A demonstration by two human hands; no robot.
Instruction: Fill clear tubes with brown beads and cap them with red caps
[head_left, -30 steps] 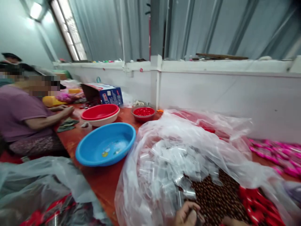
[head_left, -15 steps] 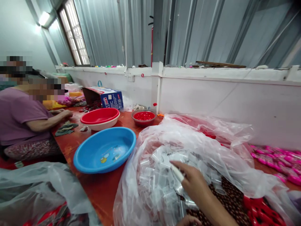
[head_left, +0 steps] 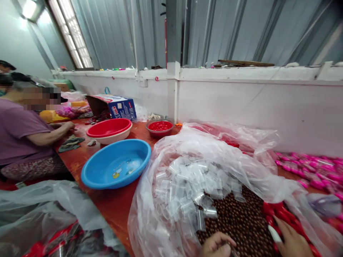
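My left hand (head_left: 217, 245) is at the bottom edge with its fingers curled closed. A clear sliver shows by its fingertips, but I cannot make out what it holds. My right hand (head_left: 291, 238), with a white cover on one digit, reaches over the shiny red plastic pieces (head_left: 278, 211) at the lower right. Its thumb and finger are apart, touching the pieces. Between the hands lie many small dark brown beads (head_left: 241, 214). Left of them, clear plastic cups (head_left: 184, 185) are heaped inside a large clear plastic bag (head_left: 142, 214).
A blue basin (head_left: 116, 164), stacked red and white basins (head_left: 109, 127) and a bowl of red pieces (head_left: 160, 127) stand on the red table (head_left: 107, 210). Pink packets (head_left: 313, 167) lie at the right. A co-worker in a purple shirt (head_left: 16, 132) sits at the left.
My right hand has left the clear cups and moved right and down to the red pieces. More of my left hand shows at the bottom. The view has shifted slightly.
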